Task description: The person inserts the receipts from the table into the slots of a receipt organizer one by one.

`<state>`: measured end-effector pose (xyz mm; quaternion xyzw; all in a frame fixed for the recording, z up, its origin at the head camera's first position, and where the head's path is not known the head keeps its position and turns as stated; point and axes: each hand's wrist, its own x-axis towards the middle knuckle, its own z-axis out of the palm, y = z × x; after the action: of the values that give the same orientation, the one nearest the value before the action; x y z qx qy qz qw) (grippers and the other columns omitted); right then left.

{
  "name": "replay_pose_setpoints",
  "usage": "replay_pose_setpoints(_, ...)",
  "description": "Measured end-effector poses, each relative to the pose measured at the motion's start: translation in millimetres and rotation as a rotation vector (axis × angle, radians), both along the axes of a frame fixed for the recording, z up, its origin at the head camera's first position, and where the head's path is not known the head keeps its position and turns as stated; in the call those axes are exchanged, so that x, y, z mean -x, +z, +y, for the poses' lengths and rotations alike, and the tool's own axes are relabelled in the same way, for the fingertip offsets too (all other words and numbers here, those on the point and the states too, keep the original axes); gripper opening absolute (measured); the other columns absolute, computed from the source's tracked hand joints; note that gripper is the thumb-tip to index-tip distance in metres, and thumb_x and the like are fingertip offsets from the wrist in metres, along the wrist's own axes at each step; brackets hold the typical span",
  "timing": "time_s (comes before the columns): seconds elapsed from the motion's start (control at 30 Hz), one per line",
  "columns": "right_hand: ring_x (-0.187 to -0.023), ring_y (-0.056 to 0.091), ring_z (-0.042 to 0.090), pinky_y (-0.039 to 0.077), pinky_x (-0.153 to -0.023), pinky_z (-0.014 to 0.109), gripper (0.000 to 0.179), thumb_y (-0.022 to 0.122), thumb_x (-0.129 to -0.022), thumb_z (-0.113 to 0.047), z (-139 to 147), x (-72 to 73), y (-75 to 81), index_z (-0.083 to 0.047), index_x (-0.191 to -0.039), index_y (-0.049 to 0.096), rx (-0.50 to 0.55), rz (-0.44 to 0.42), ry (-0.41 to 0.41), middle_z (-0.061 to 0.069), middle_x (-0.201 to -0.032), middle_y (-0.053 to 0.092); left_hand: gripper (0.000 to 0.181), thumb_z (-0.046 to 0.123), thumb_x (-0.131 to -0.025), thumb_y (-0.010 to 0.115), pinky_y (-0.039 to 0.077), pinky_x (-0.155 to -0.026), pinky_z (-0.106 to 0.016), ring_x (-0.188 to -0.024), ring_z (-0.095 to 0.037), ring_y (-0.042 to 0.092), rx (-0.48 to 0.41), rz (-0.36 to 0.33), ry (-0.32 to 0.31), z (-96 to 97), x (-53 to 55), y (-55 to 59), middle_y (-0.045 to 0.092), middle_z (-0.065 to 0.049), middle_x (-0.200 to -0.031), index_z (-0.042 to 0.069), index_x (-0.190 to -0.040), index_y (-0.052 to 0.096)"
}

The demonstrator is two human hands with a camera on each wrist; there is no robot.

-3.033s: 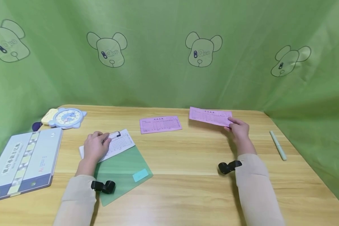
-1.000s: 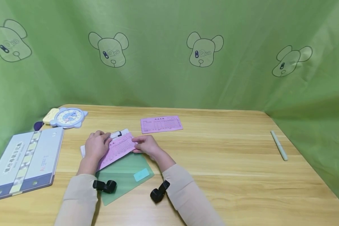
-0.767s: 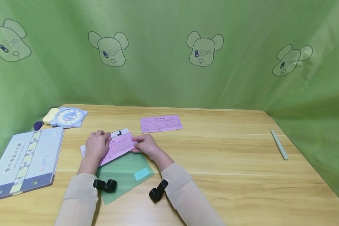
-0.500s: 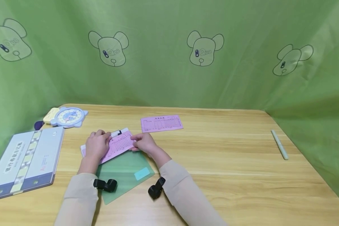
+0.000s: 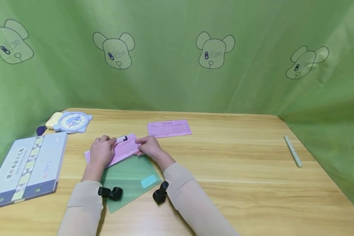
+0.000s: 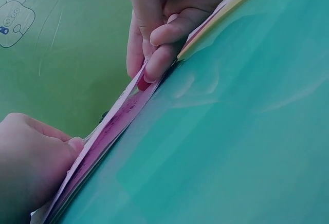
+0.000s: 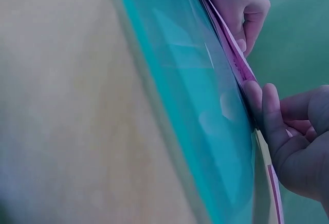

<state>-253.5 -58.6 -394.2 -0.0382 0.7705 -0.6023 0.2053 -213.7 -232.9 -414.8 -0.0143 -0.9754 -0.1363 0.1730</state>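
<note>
A translucent green clipboard [image 5: 129, 180] with a turquoise label [image 5: 148, 181] lies on the table. Across its upper part rests a pink printed slip [image 5: 124, 149], almost fully covering the white form beneath. My left hand [image 5: 102, 150] grips the metal clip [image 5: 122, 139] at the board's upper edge, thumb over the slip's left side. With thumb and fingers, my right hand [image 5: 149, 147] pinches the slip's right end. In the left wrist view a narrow gap shows between the pink slip [image 6: 105, 134] and the sheets below it.
A second pink slip [image 5: 169, 128] lies behind my right hand. To the left is a large ledger book [image 5: 26, 167], with a blue round clock-like object [image 5: 73, 122] and a cream item [image 5: 53, 120] behind it. A pale green pen [image 5: 293, 151] lies far right.
My right hand has brought the pink slip from the right side of the table onto the clipboard, then slid it up toward the clip. My left hand has stayed at the clip.
</note>
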Motion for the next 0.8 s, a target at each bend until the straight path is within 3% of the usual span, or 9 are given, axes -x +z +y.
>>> replay_pose_setpoints(0.23, -0.054, 0.058, 0.017, 0.049, -0.052, 0.024, 0.033, 0.05, -0.076, 0.015, -1.7, 1.1, 1.6, 0.002, -0.106, 0.059, -0.004, -0.001, 0.001, 0.017, -0.094, 0.056, 0.028, 0.016, -0.086, 0.05, 0.037, -0.074, -0.046, -0.086, -0.035, 0.046, 0.005, -0.021, 0.008, 0.6, 0.0, 1.4, 0.052, -0.019, -0.099, 0.002, -0.109, 0.058)
replay_pose_setpoints(0.43, -0.055, 0.059, 0.017, 0.049, -0.053, 0.024, 0.033, 0.051, -0.077, 0.012, -2.3, -0.1, 1.2, 0.0, -0.107, 0.059, -0.014, 0.019, 0.017, 0.017, -0.096, 0.055, 0.027, 0.015, -0.084, 0.053, 0.038, -0.072, -0.046, -0.084, -0.035, 0.046, 0.001, 0.019, -0.002, -0.2, -1.7, 0.5, 0.053, -0.019, -0.096, 0.001, -0.107, 0.06)
replay_pose_setpoints(0.8, -0.065, 0.062, 0.02, 0.05, -0.058, 0.025, 0.036, 0.053, -0.078, 0.009, 12.3, -3.2, -4.8, 0.003, -0.114, 0.052, 0.128, -0.032, 0.056, 0.013, -0.08, 0.062, 0.029, 0.018, -0.084, 0.055, 0.035, -0.077, -0.047, -0.088, -0.037, 0.045, -0.048, 0.021, -0.001, 0.0, -2.0, -2.0, 0.053, -0.02, -0.098, 0.0, -0.106, 0.059)
